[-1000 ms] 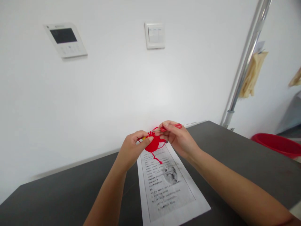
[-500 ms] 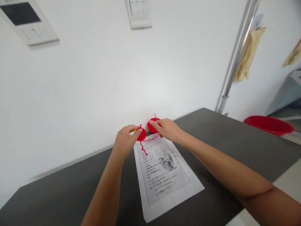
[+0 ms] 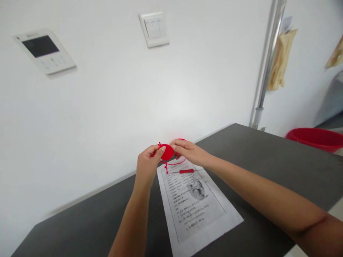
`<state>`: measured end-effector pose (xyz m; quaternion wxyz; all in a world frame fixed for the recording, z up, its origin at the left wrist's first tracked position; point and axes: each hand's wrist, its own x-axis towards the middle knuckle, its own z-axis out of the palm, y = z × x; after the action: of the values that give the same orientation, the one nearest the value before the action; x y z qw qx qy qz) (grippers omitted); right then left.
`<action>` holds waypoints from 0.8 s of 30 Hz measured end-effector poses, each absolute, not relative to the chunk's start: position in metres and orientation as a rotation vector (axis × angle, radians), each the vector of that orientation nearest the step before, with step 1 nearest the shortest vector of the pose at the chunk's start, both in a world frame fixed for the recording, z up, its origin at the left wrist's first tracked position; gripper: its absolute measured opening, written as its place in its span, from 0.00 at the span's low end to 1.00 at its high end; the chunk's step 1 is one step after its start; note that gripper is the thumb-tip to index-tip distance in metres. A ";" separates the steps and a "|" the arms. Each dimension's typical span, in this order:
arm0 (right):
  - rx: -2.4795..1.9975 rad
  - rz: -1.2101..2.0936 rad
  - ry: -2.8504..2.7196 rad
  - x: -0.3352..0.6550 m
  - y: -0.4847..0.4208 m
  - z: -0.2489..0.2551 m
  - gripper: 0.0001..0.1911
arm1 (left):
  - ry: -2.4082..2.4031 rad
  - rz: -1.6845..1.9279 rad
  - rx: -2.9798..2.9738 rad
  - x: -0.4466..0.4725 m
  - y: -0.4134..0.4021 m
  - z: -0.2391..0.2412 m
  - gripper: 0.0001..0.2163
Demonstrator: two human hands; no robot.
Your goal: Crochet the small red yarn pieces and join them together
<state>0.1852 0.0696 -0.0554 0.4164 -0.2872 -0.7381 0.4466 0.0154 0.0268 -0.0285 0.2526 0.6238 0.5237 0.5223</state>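
A round red crochet piece (image 3: pixel 167 152) is pinched between the thumb and fingers of my left hand (image 3: pixel 150 157). Something small and yellow shows at its left edge, partly hidden by the fingers. My right hand (image 3: pixel 189 150) closes its thumb and fingers on the right edge of the same piece. A short crinkled yarn tail (image 3: pixel 166 167) dangles from it, and a red yarn strand (image 3: pixel 175 164) loops to the right. Behind my right hand sits the red yarn ball (image 3: pixel 181 139), mostly covered. A crochet hook with a red handle (image 3: pixel 187 171) lies on the printed sheet (image 3: pixel 209 217).
The dark grey table (image 3: pixel 257 160) meets a white wall (image 3: pixel 107 107). On the wall are an intercom panel (image 3: pixel 50 53) and a switch plate (image 3: pixel 155 30). To the right stand a metal pole (image 3: pixel 269 60), hanging yellowish gloves (image 3: pixel 282 59) and a red basin (image 3: pixel 313 139).
My right hand has let go of the crochet hook, which now lies on the paper, and has taken hold of the crochet piece's right edge. The camera view has shifted slightly.
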 end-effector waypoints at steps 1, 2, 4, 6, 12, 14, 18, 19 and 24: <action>-0.697 1.139 -1.826 0.185 0.065 -0.050 0.14 | 1.415 1.433 1.711 0.019 0.024 -0.027 0.10; -0.667 1.172 -1.776 0.185 0.060 -0.046 0.14 | 1.417 1.454 1.724 0.021 0.020 -0.026 0.10; -0.566 1.254 -1.633 0.186 0.053 -0.041 0.13 | 1.432 1.513 1.763 0.025 0.014 -0.024 0.08; -0.478 1.305 -1.551 0.187 0.049 -0.038 0.12 | 1.455 1.557 1.850 0.028 0.009 -0.021 0.07; -0.490 1.266 -1.532 0.191 0.044 -0.034 0.12 | 1.300 1.518 1.886 0.024 -0.001 -0.011 0.05; -0.505 1.253 -1.529 0.194 0.042 -0.031 0.12 | 1.176 1.688 1.604 0.021 -0.001 -0.008 0.07; -0.527 1.182 -1.563 0.197 0.036 -0.027 0.13 | 1.021 1.990 1.383 0.019 -0.002 -0.009 0.07; -0.535 1.159 -1.579 0.197 0.034 -0.027 0.13 | 1.072 2.032 1.502 0.020 -0.002 -0.011 0.06; -0.562 1.053 -1.640 0.195 0.028 -0.027 0.11 | 1.272 1.884 2.409 0.028 -0.005 -0.018 0.07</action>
<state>0.1955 0.0281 -0.0275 0.5285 -0.2352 -0.6864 0.4408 0.0276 -0.0047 -0.0183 -0.0853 0.7248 0.3826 0.5666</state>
